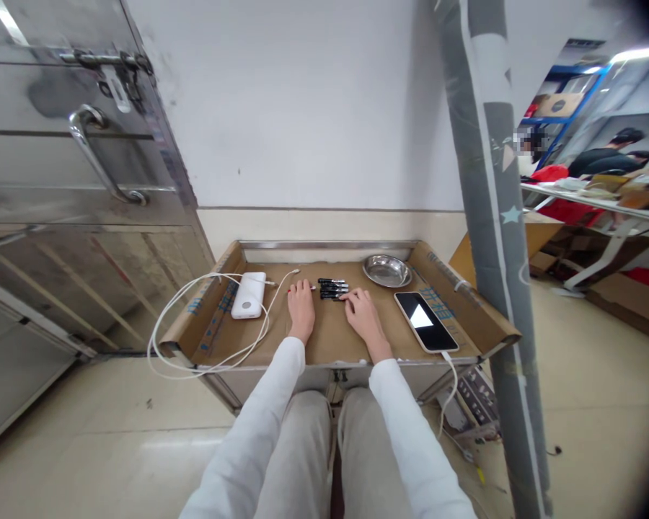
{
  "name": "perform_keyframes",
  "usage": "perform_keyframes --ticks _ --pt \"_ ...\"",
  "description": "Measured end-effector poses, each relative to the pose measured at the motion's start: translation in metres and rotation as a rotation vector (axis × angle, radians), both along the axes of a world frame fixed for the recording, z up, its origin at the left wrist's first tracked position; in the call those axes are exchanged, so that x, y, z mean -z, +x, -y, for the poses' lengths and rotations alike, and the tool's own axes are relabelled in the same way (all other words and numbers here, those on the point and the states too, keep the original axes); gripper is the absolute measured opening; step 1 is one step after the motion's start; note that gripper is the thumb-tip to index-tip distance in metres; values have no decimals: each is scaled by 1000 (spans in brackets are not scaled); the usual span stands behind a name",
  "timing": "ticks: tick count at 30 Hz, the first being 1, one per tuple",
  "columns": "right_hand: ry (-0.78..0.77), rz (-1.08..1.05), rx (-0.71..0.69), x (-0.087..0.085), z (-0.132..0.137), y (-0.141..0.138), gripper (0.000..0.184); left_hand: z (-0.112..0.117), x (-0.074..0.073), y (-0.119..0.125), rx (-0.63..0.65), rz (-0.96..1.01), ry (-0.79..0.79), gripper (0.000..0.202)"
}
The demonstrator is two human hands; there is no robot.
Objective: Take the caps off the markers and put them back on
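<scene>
Both hands lie palm down on the cardboard (329, 335) that lines the table (324, 245); neither grips anything. The left hand (301, 306) rests flat near the middle of the surface, fingers straight, close together and pointing at the far edge; its fingertips reach just to the left ends of the pens (332, 288), and I cannot tell whether they touch. The right hand (363, 313) lies just right of it, turned a little inward, fingers loosely spread and uncurled; its fingertips (346, 295) sit at the near right end of the pens and seem to touch the nearest one, with nothing closed around it.

The pens are black, a few of them side by side in a small row, each lying crosswise; they sit at the middle of the surface, somewhat toward the far edge, between the two sets of fingertips.

A white power bank (249, 294) lies left of the left hand, toward the left edge; a white cable (195, 285) runs from it, loops out over the left edge and comes back along the near edge. A steel bowl (387, 270) stands near the far right corner; a phone (426, 321) lies slantwise toward the near right corner, its screen lit in part. A grey pole (487, 180) stands just past the right edge; a steel cabinet (59, 180) stands to the left.
</scene>
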State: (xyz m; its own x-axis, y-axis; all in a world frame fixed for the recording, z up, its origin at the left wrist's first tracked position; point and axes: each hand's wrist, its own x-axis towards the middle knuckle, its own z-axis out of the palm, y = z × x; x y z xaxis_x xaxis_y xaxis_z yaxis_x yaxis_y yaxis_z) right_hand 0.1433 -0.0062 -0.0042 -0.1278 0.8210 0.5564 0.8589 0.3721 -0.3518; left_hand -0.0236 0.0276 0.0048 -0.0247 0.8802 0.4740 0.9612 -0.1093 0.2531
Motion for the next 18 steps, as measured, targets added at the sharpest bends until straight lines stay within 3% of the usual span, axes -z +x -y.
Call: perform_keyframes --ticks 4,9,18 --pt "-6 51 6 5 -4 1 21 2 1 0 62 26 38 24" --pt "-17 101 41 5 -4 -1 14 10 8 2 432 33 111 18" --pt "-27 155 97 2 -1 -3 17 8 13 2 478 107 14 8"
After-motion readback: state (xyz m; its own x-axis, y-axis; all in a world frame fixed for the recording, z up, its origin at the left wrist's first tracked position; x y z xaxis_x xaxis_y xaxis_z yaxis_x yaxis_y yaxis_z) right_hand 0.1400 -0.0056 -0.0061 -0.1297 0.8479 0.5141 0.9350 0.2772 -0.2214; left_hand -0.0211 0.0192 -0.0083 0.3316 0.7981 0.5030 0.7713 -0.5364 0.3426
